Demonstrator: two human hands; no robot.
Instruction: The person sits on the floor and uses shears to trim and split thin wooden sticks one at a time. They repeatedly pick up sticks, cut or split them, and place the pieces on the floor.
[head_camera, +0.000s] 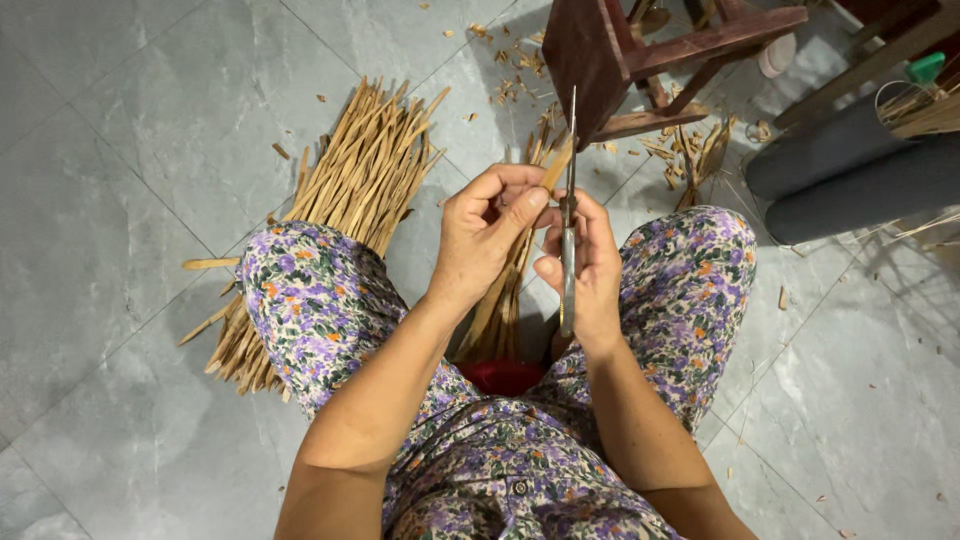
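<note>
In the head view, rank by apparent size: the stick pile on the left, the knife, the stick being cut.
1. Stick pile, by far the largest.
2. Knife.
3. Stick being cut; the left hand hides much of it, so its rank is unsure.

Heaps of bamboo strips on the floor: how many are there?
2. One big heap lies by the left knee; a smaller one lies between the knees, under the hands. Legs may hide more.

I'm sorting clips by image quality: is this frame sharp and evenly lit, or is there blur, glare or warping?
Head view: soft, even light; the left hand, right hand, knife and bamboo strip are sharp; faint sheen on the floor tiles, no harsh glare; tile lines bow slightly toward the edges.
</note>
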